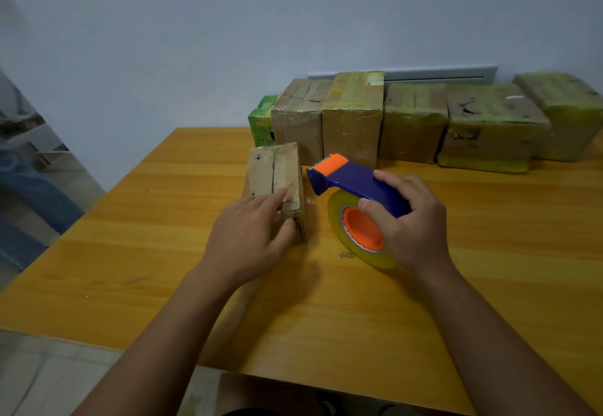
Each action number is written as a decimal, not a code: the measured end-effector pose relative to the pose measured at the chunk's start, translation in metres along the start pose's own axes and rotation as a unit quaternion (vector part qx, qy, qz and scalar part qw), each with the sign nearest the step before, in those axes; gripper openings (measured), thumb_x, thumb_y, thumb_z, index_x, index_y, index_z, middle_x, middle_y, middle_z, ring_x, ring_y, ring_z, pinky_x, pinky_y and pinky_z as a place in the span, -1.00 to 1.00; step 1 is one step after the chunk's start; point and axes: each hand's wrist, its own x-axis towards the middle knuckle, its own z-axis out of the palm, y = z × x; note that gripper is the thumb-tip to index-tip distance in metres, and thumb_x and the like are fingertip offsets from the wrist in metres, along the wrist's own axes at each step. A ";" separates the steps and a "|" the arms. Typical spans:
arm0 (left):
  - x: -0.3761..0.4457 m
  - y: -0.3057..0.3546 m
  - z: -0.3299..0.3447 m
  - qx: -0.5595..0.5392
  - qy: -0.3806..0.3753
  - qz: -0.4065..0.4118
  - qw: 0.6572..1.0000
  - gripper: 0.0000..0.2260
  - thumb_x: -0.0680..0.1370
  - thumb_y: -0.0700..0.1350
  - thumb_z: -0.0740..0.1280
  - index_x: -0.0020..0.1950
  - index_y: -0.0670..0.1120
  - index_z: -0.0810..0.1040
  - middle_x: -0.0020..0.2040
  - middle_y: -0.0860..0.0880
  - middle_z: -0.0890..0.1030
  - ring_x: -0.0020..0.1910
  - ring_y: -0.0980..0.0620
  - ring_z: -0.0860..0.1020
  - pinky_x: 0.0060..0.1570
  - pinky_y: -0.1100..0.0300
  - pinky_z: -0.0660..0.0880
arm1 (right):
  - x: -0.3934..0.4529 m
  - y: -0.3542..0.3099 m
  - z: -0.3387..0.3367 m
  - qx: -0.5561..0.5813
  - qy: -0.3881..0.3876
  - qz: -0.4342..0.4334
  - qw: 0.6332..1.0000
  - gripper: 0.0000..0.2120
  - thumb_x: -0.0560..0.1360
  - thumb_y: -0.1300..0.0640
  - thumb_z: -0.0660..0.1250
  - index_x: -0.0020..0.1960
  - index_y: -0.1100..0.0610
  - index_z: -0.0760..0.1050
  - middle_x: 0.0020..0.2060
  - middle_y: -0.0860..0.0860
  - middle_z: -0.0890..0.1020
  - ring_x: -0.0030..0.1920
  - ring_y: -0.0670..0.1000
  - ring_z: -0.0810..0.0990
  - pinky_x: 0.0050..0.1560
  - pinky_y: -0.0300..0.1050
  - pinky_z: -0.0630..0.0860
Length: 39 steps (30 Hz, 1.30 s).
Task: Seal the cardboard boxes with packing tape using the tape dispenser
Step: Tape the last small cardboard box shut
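On table [130, 236]: left fingers [277, 195] flat on box [277, 174]; right fingers [388, 180] clamp tape dispenser [355, 180].

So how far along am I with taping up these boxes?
Done, it seems: the five taped boxes in the back row. In hand: your left hand steadies the small box, its top seam still showing, while your right hand grips the tape dispenser beside it. Left: taping that seam.

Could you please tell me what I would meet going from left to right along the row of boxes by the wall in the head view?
Green carton → short brown box → tall taped box → brown box → wide taped box → tilted taped box.
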 end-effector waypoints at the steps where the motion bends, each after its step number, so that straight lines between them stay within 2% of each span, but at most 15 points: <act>1: 0.003 0.000 -0.002 -0.039 0.004 -0.016 0.999 -0.56 0.58 0.17 0.05 0.25 0.01 0.57 0.05 0.02 0.65 0.04 -0.04 0.53 -0.12 0.11 0.42 | 0.000 0.000 0.000 -0.001 -0.001 -0.001 1.000 -0.44 0.35 -0.17 0.39 0.30 0.04 0.53 0.12 -0.03 0.52 0.06 -0.12 0.51 -0.15 -0.45 0.44; 3: 0.012 -0.004 -0.002 -0.071 0.011 -0.027 0.997 -0.67 0.63 0.16 0.08 -0.13 0.10 0.57 -0.20 0.09 0.58 -0.10 -0.01 0.51 -0.30 0.17 0.29 | -0.001 0.000 0.000 -0.001 -0.003 -0.004 1.000 -0.38 0.33 -0.24 0.36 0.30 0.05 0.53 0.12 -0.03 0.52 0.07 -0.11 0.51 -0.14 -0.44 0.44; 4: 0.016 -0.006 -0.001 -0.071 0.008 -0.028 0.997 -0.69 0.64 0.14 0.13 -0.19 0.09 0.56 -0.24 0.10 0.54 -0.14 0.00 0.48 -0.35 0.17 0.25 | -0.001 0.000 0.000 0.002 -0.004 -0.004 1.000 -0.36 0.32 -0.27 0.34 0.30 0.05 0.53 0.12 -0.03 0.53 0.07 -0.10 0.52 -0.13 -0.42 0.44; 8: 0.021 -0.017 0.006 -0.085 -0.004 -0.025 0.996 -0.78 0.56 0.12 0.30 0.01 0.03 0.67 -0.04 0.09 0.60 -0.02 0.06 0.45 -0.20 0.11 0.40 | -0.001 0.002 -0.002 0.010 -0.006 -0.004 1.000 -0.35 0.32 -0.28 0.31 0.30 0.04 0.53 0.12 -0.03 0.53 0.07 -0.08 0.53 -0.11 -0.36 0.47; 11: 0.016 -0.019 0.012 -0.082 0.034 0.034 0.995 -0.74 0.54 0.13 0.34 0.02 -0.02 0.68 0.01 0.06 0.60 0.00 0.01 0.48 -0.18 0.11 0.42 | -0.002 0.002 -0.001 0.010 -0.006 -0.004 1.000 -0.36 0.32 -0.28 0.32 0.30 0.02 0.52 0.11 -0.05 0.52 0.06 -0.11 0.52 -0.12 -0.38 0.46; 14: 0.013 -0.021 0.022 -0.028 0.084 0.082 0.993 -0.68 0.54 0.14 0.27 -0.06 -0.08 0.66 -0.08 -0.01 0.61 -0.14 -0.04 0.49 -0.24 0.16 0.35 | -0.003 0.001 -0.001 0.011 -0.005 -0.007 1.000 -0.37 0.33 -0.27 0.33 0.30 0.02 0.52 0.11 -0.05 0.52 0.06 -0.12 0.52 -0.12 -0.39 0.47; 17: 0.013 -0.019 0.031 0.004 0.137 0.098 0.986 -0.72 0.57 0.08 0.32 -0.11 -0.12 0.64 -0.10 -0.05 0.60 -0.19 -0.07 0.48 -0.26 0.12 0.32 | -0.003 0.002 -0.001 0.011 -0.005 -0.008 1.000 -0.36 0.32 -0.28 0.32 0.30 0.03 0.52 0.12 -0.04 0.52 0.06 -0.12 0.52 -0.13 -0.40 0.47; 22: 0.006 -0.018 0.035 0.028 0.153 0.105 0.982 -0.80 0.58 0.04 0.33 -0.01 -0.08 0.61 0.10 -0.09 0.57 -0.06 -0.06 0.49 -0.16 0.07 0.32 | -0.003 0.003 -0.001 0.008 -0.005 -0.006 1.000 -0.36 0.33 -0.28 0.32 0.31 0.03 0.51 0.13 -0.03 0.52 0.09 -0.08 0.53 -0.11 -0.31 0.51; 26: 0.002 -0.019 0.045 0.077 0.194 0.095 0.973 -0.78 0.60 0.03 0.32 0.04 -0.11 0.62 -0.07 -0.09 0.55 -0.15 -0.09 0.48 -0.17 0.05 0.32 | -0.003 0.003 -0.001 0.007 -0.005 -0.008 1.000 -0.37 0.33 -0.28 0.32 0.30 0.03 0.52 0.12 -0.03 0.53 0.08 -0.10 0.52 -0.11 -0.37 0.48; 29: 0.002 -0.011 0.052 0.112 0.213 0.073 0.968 -0.78 0.61 0.01 0.33 0.06 -0.12 0.63 -0.14 -0.09 0.56 -0.19 -0.10 0.48 -0.17 0.04 0.34 | -0.003 0.003 -0.002 0.014 -0.005 -0.006 1.000 -0.37 0.33 -0.27 0.32 0.30 0.04 0.53 0.12 -0.03 0.53 0.07 -0.08 0.53 -0.10 -0.32 0.49; 32: 0.003 -0.007 0.044 0.055 0.182 0.037 0.981 -0.72 0.59 0.07 0.32 0.12 -0.10 0.62 -0.05 -0.07 0.61 -0.10 -0.08 0.53 -0.12 0.06 0.39 | -0.004 0.003 -0.003 0.025 -0.004 -0.001 1.000 -0.39 0.32 -0.26 0.33 0.29 0.01 0.52 0.12 -0.05 0.52 0.08 -0.10 0.53 -0.09 -0.28 0.52; 34: -0.002 -0.010 0.035 -0.021 0.165 0.019 0.986 -0.68 0.58 0.09 0.29 0.15 -0.11 0.61 0.02 -0.05 0.63 -0.02 -0.07 0.54 -0.06 0.05 0.42 | -0.004 0.003 -0.003 0.029 -0.003 -0.001 1.000 -0.39 0.32 -0.26 0.34 0.29 0.00 0.53 0.11 -0.07 0.52 0.08 -0.11 0.53 -0.10 -0.34 0.51; 37: -0.009 -0.021 0.025 -0.090 0.174 -0.022 0.980 -0.67 0.57 0.10 0.23 0.11 -0.09 0.63 0.12 -0.02 0.60 0.13 -0.04 0.49 0.07 0.02 0.39 | -0.003 0.002 -0.002 0.026 -0.005 -0.005 1.000 -0.38 0.32 -0.27 0.33 0.29 0.03 0.53 0.11 -0.05 0.52 0.07 -0.12 0.52 -0.11 -0.41 0.48; 39: -0.009 -0.030 0.026 -0.110 0.157 -0.028 0.981 -0.67 0.56 0.11 0.23 0.09 -0.08 0.63 0.12 -0.01 0.58 0.14 0.00 0.45 0.06 0.03 0.42 | -0.003 0.002 -0.002 0.020 -0.006 -0.010 1.000 -0.37 0.32 -0.27 0.32 0.30 0.04 0.53 0.11 -0.05 0.52 0.07 -0.13 0.51 -0.11 -0.43 0.47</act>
